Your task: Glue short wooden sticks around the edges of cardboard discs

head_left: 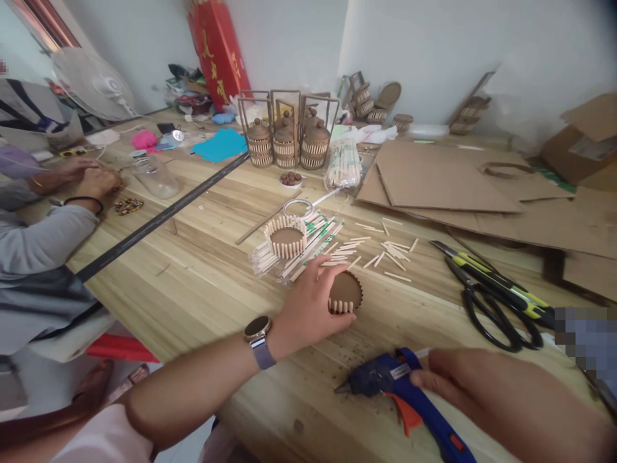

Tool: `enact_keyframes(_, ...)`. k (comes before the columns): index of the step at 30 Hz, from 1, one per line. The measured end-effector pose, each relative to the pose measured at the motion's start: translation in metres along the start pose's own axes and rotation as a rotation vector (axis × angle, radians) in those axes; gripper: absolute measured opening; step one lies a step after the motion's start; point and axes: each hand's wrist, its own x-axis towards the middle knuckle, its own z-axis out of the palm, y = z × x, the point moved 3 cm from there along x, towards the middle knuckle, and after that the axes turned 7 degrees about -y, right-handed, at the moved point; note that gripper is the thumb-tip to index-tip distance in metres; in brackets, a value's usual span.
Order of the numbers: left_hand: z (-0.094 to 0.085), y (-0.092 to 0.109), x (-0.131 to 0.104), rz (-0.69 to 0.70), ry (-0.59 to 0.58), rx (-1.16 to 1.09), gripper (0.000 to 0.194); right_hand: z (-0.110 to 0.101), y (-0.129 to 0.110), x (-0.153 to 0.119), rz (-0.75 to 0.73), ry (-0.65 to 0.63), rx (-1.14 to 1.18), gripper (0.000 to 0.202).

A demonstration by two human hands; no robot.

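Round brown cardboard disc (346, 292), flat on the desk (202, 283), short sticks upright along its near edge; blue glue gun (402, 392) lying nearby, nozzle pointing left.

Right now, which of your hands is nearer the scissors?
Right. The right hand rests on the blue glue gun, just below the scissors; the left hand is farther left, holding the round cardboard piece.

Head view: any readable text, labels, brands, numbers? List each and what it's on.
Nothing can be quoted for certain.
Red box at the back wall: gold characters down its side, too blurred to read.
Chopstick packets under the stick ring: green print, too small to read.
Blue glue gun by the right hand: a pale label, unreadable.
Smartwatch on the left wrist: face dark, no digits.
Utility knife and scissors: no marking visible.
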Motion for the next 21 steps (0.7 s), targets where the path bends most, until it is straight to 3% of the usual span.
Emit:
enact_keyframes(1, 0.000, 0.000, 0.000, -0.004, -0.004, 0.002, 0.075, -0.005, -0.001, 0.010, -0.023, -0.104, -0.041, 0.035)
enact_keyframes(2, 0.000, 0.000, 0.000, -0.006, -0.005, 0.005, 0.075, -0.012, -0.002, 0.022, -0.047, -0.117, -0.065, 0.030)
enact_keyframes(3, 0.000, 0.001, 0.000, -0.003, -0.005, 0.009, 0.075, -0.019, -0.001, 0.035, -0.056, -0.090, -0.082, 0.025)
enact_keyframes(5, 0.000, 0.001, 0.000, 0.003, -0.007, 0.014, 0.076, -0.033, 0.003, 0.060, -0.025, 0.116, -0.134, 0.011)
enact_keyframes(6, 0.000, 0.001, 0.000, 0.009, -0.007, 0.015, 0.076, -0.036, 0.007, 0.071, -0.025, 0.157, -0.143, 0.008)
enact_keyframes(10, 0.000, 0.001, -0.002, 0.041, -0.007, 0.050, 0.079, -0.028, 0.022, 0.103, -0.043, 0.180, -0.129, 0.008)
enact_keyframes(16, 0.001, 0.004, -0.002, 0.063, -0.027, 0.130, 0.086, -0.015, 0.025, 0.107, -0.060, 0.093, -0.107, 0.014)
enact_keyframes(21, 0.000, 0.003, -0.001, 0.053, -0.028, 0.095, 0.085, -0.014, 0.017, 0.099, -0.067, 0.098, -0.115, 0.016)
